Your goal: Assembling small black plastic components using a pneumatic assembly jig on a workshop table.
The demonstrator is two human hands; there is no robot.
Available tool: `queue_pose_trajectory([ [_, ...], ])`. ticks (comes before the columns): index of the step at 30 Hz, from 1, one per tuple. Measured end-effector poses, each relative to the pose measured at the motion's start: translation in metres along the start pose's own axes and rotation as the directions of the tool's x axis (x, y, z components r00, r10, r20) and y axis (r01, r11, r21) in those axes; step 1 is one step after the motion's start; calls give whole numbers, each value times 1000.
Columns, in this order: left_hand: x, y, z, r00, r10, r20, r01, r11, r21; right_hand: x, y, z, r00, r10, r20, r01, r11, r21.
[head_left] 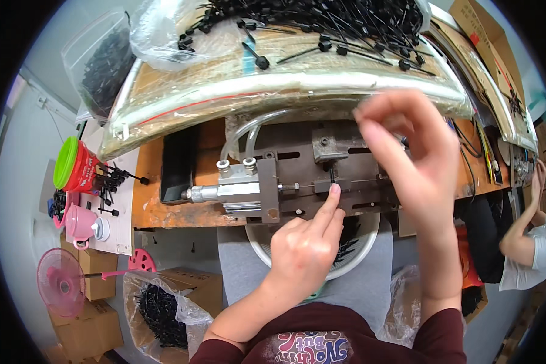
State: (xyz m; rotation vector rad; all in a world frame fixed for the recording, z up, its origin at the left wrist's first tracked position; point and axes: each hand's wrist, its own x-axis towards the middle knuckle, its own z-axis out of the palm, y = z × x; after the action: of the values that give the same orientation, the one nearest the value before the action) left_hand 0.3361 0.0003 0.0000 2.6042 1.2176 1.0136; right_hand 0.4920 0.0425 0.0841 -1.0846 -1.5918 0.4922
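Observation:
My left hand (306, 249) points its index finger at a small black part (332, 176) in the slot of a dark metal clamping fixture (297, 164). The fingertip touches the fixture at the lower end of that part; the other fingers are partly curled and grip nothing. Raised above the fixture's right side, my right hand (415, 142) has thumb and index finger brought together in a pinch. Its fingertips are blurred, and anything between them cannot be made out. A silver pneumatic cylinder (239, 193) with clear hoses sits at the fixture's left.
Black stemmed parts (321, 18) lie heaped on a plastic-wrapped board (285, 85) behind the fixture. Below the bench edge is a white basket (370, 242) with black pieces. A red bucket (85, 173) and pink fan (60, 282) stand left. Another person (531, 242) sits at right.

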Motion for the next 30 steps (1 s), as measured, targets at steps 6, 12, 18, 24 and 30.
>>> queue_pose_trajectory([
  [6, -3, 7, -14, 1000, 4, 16, -1, 980, -201, 124, 39, 38, 956, -213, 204, 294, 732, -614],
  [12, -32, 13, -26, 981, 59, 184, 26, 901, -432, 188, 47, 83, 955, 215, 204, 77, 483, -872],
  [18, -43, 8, -30, 972, 67, 227, 43, 894, -447, 201, 67, 85, 921, 266, 283, 76, 592, -802],
  [24, -50, 5, -25, 975, 91, 204, 17, 880, -474, 194, 44, 54, 795, 251, 553, 294, 637, -712],
  [30, -47, 9, -25, 967, 164, 195, -43, 859, -510, 184, 30, 52, 730, 379, 568, 374, 475, -797],
])
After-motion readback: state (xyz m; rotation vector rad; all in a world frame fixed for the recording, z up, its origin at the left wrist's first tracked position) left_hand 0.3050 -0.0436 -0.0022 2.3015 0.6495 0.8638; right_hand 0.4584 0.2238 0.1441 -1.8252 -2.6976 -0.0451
